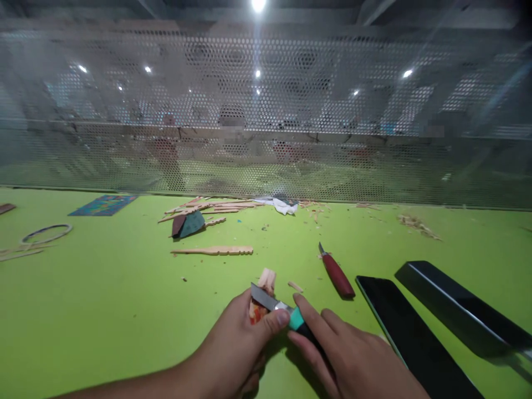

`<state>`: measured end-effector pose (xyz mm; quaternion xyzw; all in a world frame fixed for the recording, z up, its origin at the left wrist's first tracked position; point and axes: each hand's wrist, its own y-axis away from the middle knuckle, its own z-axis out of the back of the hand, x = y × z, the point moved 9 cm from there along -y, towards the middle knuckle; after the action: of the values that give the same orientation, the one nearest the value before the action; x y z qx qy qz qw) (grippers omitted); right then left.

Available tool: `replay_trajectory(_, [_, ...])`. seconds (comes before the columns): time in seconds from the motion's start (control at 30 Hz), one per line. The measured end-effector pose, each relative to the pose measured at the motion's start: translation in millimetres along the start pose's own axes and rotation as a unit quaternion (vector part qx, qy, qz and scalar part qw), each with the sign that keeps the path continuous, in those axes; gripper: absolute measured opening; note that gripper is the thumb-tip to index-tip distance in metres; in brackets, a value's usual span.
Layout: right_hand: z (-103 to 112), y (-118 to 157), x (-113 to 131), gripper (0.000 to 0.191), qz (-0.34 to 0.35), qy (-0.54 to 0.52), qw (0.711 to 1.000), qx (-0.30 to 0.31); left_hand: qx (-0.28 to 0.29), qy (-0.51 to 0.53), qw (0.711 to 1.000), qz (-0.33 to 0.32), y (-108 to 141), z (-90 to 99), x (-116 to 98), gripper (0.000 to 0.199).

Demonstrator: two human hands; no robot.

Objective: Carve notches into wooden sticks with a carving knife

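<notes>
I see the right hand (344, 352) wrapped round a cutter (296, 318), its blade lying across a piece of wood (267, 277) gripped in the left hand (239, 341), with, from the wood, a red-handled knife (337, 275) around two o'clock and a notched stick (220, 251) between ten and eleven on the desk (124, 288).

The light is moderate and comes from overhead. A white lamp (258, 5), high above the far edge of the bench (103, 310), is overexposed and throws a pale vertical streak. Behind the screen (257, 105), all is dim, hazy and blurred. Between the left hand (235, 341) and the right hand (343, 346) lies a soft shadow. Toward the right edge, the glossy box (461, 305) shows glare and looks stretched.
</notes>
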<state>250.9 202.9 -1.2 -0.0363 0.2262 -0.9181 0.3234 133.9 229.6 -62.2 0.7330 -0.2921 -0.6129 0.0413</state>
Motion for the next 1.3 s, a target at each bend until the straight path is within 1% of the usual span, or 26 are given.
replay_trajectory(0.13, [-6.3,-0.1,2.3,0.045,0.000,0.045,0.999,0.008,-0.013,-0.001,1.000,-0.006,-1.4,2.3,-0.1,0.047])
replay_trajectory(0.2, [-5.9,-1.7,-2.9,0.047,-0.015,0.054,0.998,0.000,-0.031,0.004,0.999,-0.019,-1.5,4.1,-4.2,0.044])
replay_trajectory(0.27, [-2.3,-3.6,-14.1,0.047,-0.048,0.044,0.998,-0.015,-0.035,0.013,0.999,-0.029,-1.0,3.1,-8.7,0.041])
replay_trajectory(0.37, [3.0,-5.7,-30.5,0.046,-0.087,0.034,0.995,-0.027,-0.017,0.023,0.999,-0.024,0.4,-1.1,-10.9,0.038])
replay_trajectory(0.47, [7.3,-8.0,-34.6,0.053,-0.072,0.032,0.996,-0.041,0.003,0.019,1.000,-0.022,1.3,-2.2,-10.6,0.041])
replay_trajectory(0.57, [5.6,-9.8,-42.2,0.050,-0.072,-0.013,0.997,-0.031,0.029,0.007,0.999,-0.028,1.1,-1.8,-9.1,0.045])
replay_trajectory(0.67, [0.6,-11.0,-55.0,0.045,-0.094,-0.067,0.993,-0.001,0.049,0.002,0.998,-0.046,-0.5,-0.8,-8.5,0.046])
replay_trajectory(0.77, [-4.1,-12.8,-59.6,0.037,-0.097,-0.112,0.988,0.042,0.060,0.003,0.996,-0.070,-3.5,-0.1,-8.1,0.044])
replay_trajectory(0.87, [-7.2,-14.5,-55.7,0.032,-0.095,-0.152,0.980,0.087,0.074,0.006,0.995,-0.074,-5.9,-0.3,-5.6,0.045])
replay_trajectory(0.97, [-11.4,-13.8,-49.5,0.030,-0.101,-0.199,0.966,0.132,0.075,-0.017,0.995,-0.071,-4.8,1.4,-5.5,0.045])
replay_trajectory(1.13, [-15.3,-11.3,-38.7,0.027,-0.089,-0.266,0.943,0.180,0.075,-0.030,0.995,-0.053,-0.4,3.6,-6.5,0.047])
replay_trajectory(1.2, [-17.0,-10.2,-35.5,0.027,-0.079,-0.274,0.938,0.198,0.078,-0.028,0.995,-0.051,-1.1,3.9,-5.9,0.045])
replay_trajectory(1.3, [-20.2,-8.1,-32.3,0.029,-0.065,-0.263,0.936,0.224,0.097,-0.025,0.993,-0.061,-3.0,2.3,-5.7,0.042])
